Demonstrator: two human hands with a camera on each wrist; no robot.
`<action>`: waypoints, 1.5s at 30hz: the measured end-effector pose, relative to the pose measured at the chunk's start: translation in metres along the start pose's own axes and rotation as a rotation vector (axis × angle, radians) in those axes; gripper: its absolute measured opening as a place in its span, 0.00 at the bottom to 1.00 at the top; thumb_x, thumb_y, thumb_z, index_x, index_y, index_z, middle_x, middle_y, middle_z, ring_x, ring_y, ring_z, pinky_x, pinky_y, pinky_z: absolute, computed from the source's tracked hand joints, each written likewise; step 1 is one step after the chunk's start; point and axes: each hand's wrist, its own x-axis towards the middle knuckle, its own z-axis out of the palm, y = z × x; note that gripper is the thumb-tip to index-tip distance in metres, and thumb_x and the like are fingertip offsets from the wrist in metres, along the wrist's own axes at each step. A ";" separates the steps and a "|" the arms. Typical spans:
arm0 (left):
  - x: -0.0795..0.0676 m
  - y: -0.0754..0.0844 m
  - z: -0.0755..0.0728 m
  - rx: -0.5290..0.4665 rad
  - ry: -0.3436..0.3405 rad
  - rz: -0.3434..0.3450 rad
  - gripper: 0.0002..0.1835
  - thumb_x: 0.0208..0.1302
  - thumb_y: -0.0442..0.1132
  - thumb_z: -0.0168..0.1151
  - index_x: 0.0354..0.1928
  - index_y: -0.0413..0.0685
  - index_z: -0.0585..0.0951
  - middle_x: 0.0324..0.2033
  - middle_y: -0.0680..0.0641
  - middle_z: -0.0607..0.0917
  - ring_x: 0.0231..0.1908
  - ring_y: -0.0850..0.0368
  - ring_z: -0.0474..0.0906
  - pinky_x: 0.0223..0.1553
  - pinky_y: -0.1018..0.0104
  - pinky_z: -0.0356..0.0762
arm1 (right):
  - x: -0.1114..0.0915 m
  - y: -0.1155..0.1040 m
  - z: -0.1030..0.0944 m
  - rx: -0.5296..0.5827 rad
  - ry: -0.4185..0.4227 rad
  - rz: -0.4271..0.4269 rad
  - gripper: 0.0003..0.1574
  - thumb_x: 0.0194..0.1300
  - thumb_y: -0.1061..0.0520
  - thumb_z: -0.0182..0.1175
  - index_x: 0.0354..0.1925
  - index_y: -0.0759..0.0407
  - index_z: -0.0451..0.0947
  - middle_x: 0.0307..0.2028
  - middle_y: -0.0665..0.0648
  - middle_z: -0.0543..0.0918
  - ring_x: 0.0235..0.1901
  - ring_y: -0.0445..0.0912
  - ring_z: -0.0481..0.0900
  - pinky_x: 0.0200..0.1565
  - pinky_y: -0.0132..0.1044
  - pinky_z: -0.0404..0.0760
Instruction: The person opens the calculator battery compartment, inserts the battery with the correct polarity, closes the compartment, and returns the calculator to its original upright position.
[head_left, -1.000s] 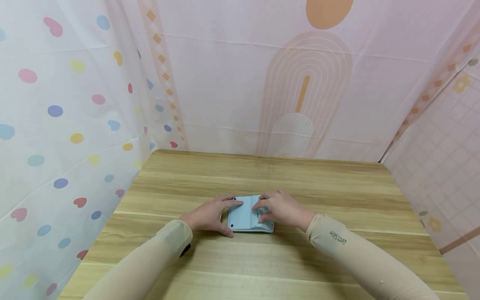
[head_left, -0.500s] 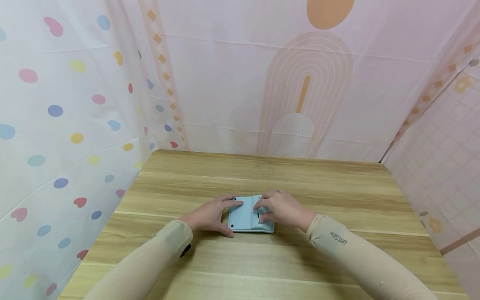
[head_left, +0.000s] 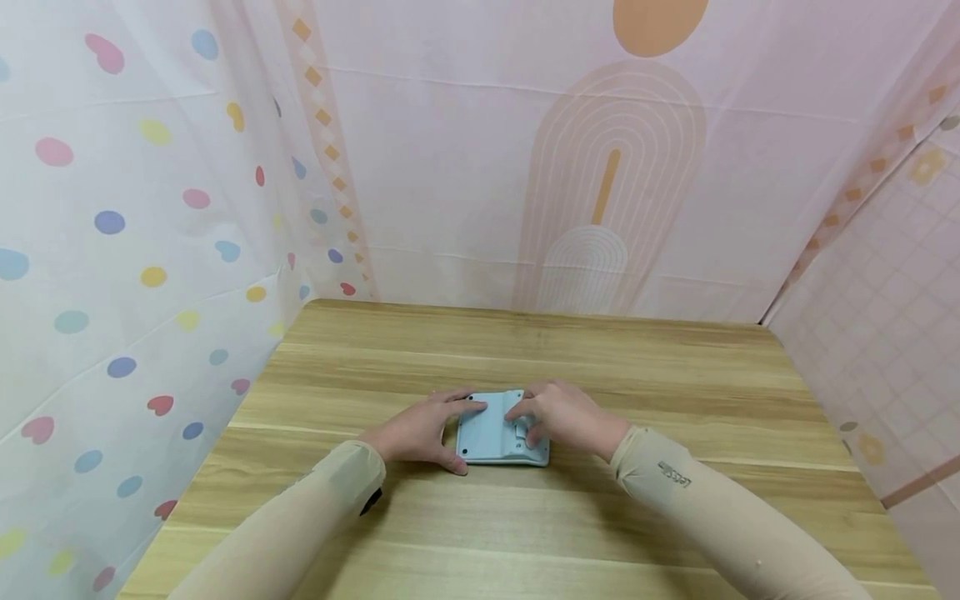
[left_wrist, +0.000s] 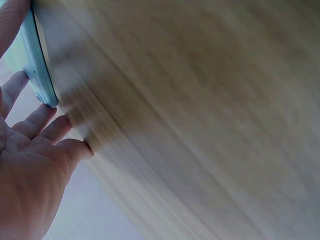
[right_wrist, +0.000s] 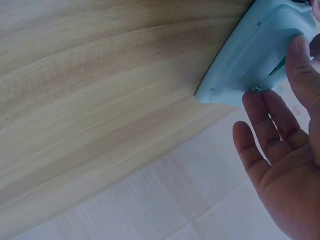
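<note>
A light blue calculator [head_left: 482, 433] lies back side up on the wooden table, dark feet or screws showing at its corners. My left hand [head_left: 418, 431] holds its left end, index finger over the back and thumb at the near left corner. In the left wrist view, fingertips [left_wrist: 44, 113] touch the casing's edge. Over the raised right part, my right hand [head_left: 572, 419] bends its thumb and index finger at a small light blue battery cover [head_left: 521, 431], partly hidden by the fingers. A thin green gap [right_wrist: 278, 65] shows beside the thumb in the right wrist view.
The wooden table [head_left: 480, 533] reaches back to a pale pink patterned curtain [head_left: 435, 183]. A dotted curtain [head_left: 150, 333] hangs along the left side, and a checked one [head_left: 885, 333] along the right.
My right thumb has shifted slightly at the battery compartment. The dark slot seen there before now shows light blue. My left hand and the calculator have stayed in place.
</note>
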 end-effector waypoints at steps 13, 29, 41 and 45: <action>0.001 0.000 0.002 0.004 0.008 0.010 0.54 0.53 0.62 0.83 0.82 0.65 0.67 0.85 0.43 0.59 0.82 0.35 0.58 0.76 0.35 0.66 | -0.001 0.000 -0.002 0.114 -0.078 -0.006 0.27 0.64 0.48 0.77 0.58 0.54 0.89 0.57 0.58 0.87 0.55 0.51 0.86 0.56 0.44 0.87; 0.000 0.003 0.000 0.001 0.003 -0.006 0.54 0.54 0.61 0.84 0.82 0.66 0.67 0.85 0.44 0.59 0.82 0.36 0.57 0.77 0.35 0.65 | -0.004 0.010 0.004 0.092 -0.072 -0.053 0.26 0.61 0.55 0.77 0.59 0.53 0.89 0.63 0.63 0.83 0.56 0.52 0.87 0.54 0.39 0.88; 0.001 0.002 0.000 0.015 0.007 -0.006 0.54 0.54 0.62 0.83 0.82 0.65 0.67 0.85 0.43 0.59 0.82 0.36 0.58 0.76 0.36 0.67 | -0.012 0.015 0.012 0.067 -0.032 -0.022 0.41 0.65 0.54 0.75 0.73 0.61 0.77 0.69 0.65 0.78 0.63 0.55 0.84 0.60 0.44 0.86; 0.000 0.002 0.000 0.012 0.007 -0.007 0.54 0.54 0.62 0.83 0.82 0.65 0.67 0.85 0.43 0.59 0.81 0.36 0.58 0.76 0.35 0.66 | -0.012 0.017 0.014 0.144 0.014 -0.004 0.36 0.66 0.54 0.76 0.70 0.58 0.80 0.67 0.61 0.83 0.65 0.54 0.83 0.64 0.47 0.84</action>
